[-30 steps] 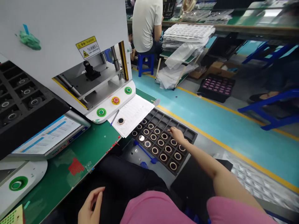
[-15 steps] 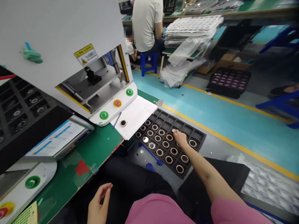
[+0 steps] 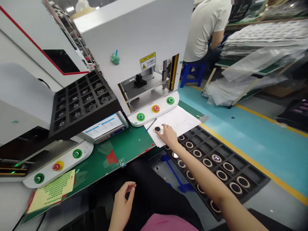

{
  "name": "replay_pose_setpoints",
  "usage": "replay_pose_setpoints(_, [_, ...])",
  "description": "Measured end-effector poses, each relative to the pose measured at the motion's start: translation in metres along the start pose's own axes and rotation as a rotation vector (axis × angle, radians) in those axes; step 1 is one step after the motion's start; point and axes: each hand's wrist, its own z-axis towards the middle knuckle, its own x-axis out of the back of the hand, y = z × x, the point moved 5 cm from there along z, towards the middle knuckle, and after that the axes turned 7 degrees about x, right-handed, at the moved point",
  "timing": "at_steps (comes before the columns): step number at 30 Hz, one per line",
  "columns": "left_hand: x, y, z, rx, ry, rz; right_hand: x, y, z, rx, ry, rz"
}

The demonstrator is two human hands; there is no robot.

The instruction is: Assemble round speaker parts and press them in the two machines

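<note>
On the paper sheet (image 3: 187, 119) lies a round watch case (image 3: 157, 129) with a black face and a pale gold rim. The thumb and forefinger of my right hand (image 3: 168, 135) are closed around its edge. My forearm crosses above a black compartment tray (image 3: 258, 175), where several similar round pieces sit in the cells; one watch case (image 3: 217, 158) has a bright pattern on its face. My left hand (image 3: 124, 200) rests over my lap, loosely curled, with a gap between thumb and fingers and nothing in it.
A press machine (image 3: 154, 35) with green and red buttons stands behind the paper. A pen (image 3: 151, 124) lies by the sheet. Left are a monitor (image 3: 104, 126), a black tray of round parts (image 3: 81, 112) and a yellow dotted card (image 3: 53, 191). A co-worker (image 3: 207, 29) sits beyond.
My right hand has left the tray cell and moved left to the watch case on the paper. A piece with a lit-looking face now sits in the tray. The view has turned left.
</note>
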Motion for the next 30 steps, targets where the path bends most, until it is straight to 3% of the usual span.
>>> replay_pose_setpoints(3, [0.011, -0.012, -0.008, 0.022, 0.056, -0.051, -0.013, -0.033, 0.016, -0.028, -0.022, 0.141])
replay_pose_setpoints(6, [0.021, -0.033, -0.012, 0.06, 0.12, -0.134, -0.012, -0.042, 0.021, -0.049, -0.056, 0.325])
replay_pose_setpoints(10, [0.023, -0.043, -0.012, 0.108, 0.13, -0.326, -0.002, -0.069, -0.003, 0.057, -0.224, 0.681])
replay_pose_setpoints(12, [0.017, -0.03, -0.01, 0.097, 0.02, -0.478, 0.003, -0.096, -0.033, 0.152, -0.352, 0.878])
replay_pose_setpoints(16, [0.014, 0.023, -0.008, -0.056, -0.235, -0.848, 0.015, -0.153, -0.104, 0.297, -0.632, 1.268])
replay_pose_setpoints(18, [0.017, 0.045, -0.008, -0.105, -0.286, -1.069, 0.023, -0.174, -0.129, 0.317, -0.762, 1.526])
replay_pose_setpoints(20, [0.019, 0.055, -0.007, -0.065, -0.301, -1.219, 0.031, -0.187, -0.142, 0.331, -0.805, 1.707])
replay_pose_setpoints(24, [0.023, 0.055, -0.011, 0.006, -0.16, -1.246, 0.047, -0.193, -0.152, 0.413, -0.612, 1.627])
replay_pose_setpoints(26, [0.033, 0.054, -0.017, -0.105, -0.005, -1.127, 0.059, -0.194, -0.155, 0.477, -0.476, 1.535])
replay_pose_setpoints(30, [0.057, 0.063, -0.037, -0.446, 0.349, -0.668, 0.085, -0.194, -0.158, 0.555, -0.177, 1.443])
